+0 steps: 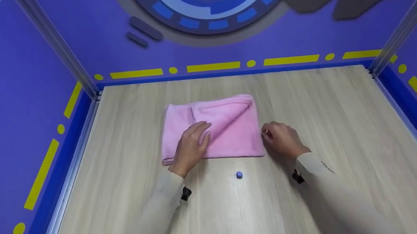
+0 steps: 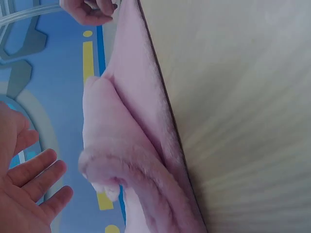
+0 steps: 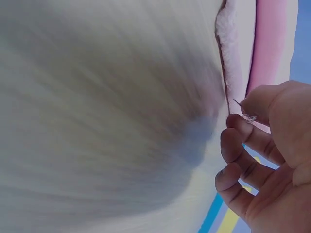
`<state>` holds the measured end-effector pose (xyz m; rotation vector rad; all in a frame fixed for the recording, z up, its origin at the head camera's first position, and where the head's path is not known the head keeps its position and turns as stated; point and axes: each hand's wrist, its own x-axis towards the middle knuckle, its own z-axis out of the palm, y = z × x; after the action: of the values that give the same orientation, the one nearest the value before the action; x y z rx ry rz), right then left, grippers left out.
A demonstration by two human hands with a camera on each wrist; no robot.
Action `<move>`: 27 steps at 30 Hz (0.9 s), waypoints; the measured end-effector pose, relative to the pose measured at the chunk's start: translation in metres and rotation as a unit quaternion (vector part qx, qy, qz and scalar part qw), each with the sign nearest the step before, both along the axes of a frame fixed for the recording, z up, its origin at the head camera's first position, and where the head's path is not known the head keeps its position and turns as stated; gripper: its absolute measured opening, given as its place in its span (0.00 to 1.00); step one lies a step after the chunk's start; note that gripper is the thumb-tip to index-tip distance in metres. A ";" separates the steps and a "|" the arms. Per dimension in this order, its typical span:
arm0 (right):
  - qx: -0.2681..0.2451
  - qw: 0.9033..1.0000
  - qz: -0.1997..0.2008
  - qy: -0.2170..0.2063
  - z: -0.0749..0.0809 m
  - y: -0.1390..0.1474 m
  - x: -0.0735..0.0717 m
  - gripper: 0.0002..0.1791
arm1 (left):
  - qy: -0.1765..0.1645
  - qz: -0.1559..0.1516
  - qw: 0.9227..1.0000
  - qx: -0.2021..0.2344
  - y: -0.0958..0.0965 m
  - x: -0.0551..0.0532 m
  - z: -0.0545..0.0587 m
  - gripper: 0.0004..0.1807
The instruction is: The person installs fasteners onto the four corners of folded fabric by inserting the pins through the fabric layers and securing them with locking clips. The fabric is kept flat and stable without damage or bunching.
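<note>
A pink fleece cloth [image 1: 236,133] lies folded on the wooden table, one layer turned back in a diagonal fold. Over its left front part is my left hand [image 1: 192,146], fingers spread and loosely bent. The left wrist view shows this hand [image 2: 29,189] apart from the raised roll of cloth [image 2: 121,126], holding nothing. My right hand [image 1: 283,139] is beside the cloth's right edge. Between its thumb and forefinger it pinches a tiny thin thing [image 3: 249,118], with a dark pointed tip and a clear shiny curl; its exact kind cannot be made out.
A small round blue thing [image 1: 239,174] lies on the table [image 1: 223,218] in front of the cloth, between the forearms. Purple-blue printed panels [image 1: 105,33] with yellow marks wall the table at the back and both sides, joined by metal posts [image 1: 61,44].
</note>
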<state>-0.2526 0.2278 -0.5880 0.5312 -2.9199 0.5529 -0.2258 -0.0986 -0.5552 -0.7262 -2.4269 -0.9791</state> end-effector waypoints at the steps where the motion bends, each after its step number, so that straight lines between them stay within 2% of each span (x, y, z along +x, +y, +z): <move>1: -0.004 1.000 0.003 0.002 0.000 0.001 0.001 0.04 | 0.003 -0.005 1.000 -0.002 0.003 0.001 0.000 0.14; 5: -0.023 1.000 0.010 0.007 0.003 0.002 0.004 0.04 | 0.015 -0.024 1.000 -0.010 0.016 0.002 0.001 0.13; 7: -0.033 0.999 0.012 0.006 0.005 0.002 0.005 0.03 | 0.010 -0.034 0.999 -0.016 0.023 0.003 0.001 0.13; 13: -0.043 0.999 0.004 -0.010 0.007 0.004 0.008 0.03 | -0.053 -0.073 0.994 -0.062 0.045 0.007 0.000 0.16; 20: -0.048 0.998 -0.013 -0.027 0.011 0.008 0.012 0.06 | -0.106 -0.130 0.976 -0.138 0.072 0.009 0.003 0.19; 24: -0.051 0.998 -0.018 -0.037 0.013 0.010 0.013 0.08 | -0.144 -0.139 0.961 -0.191 0.082 0.011 0.002 0.23; 27: -0.053 0.998 -0.018 -0.036 0.014 0.011 0.014 0.08 | -0.159 -0.143 0.953 -0.216 0.088 0.014 -0.002 0.25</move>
<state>-0.2384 0.2391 -0.5742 0.4533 -2.9397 0.7317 -0.2123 -0.0107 -0.5573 -1.1752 -2.9244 -0.7058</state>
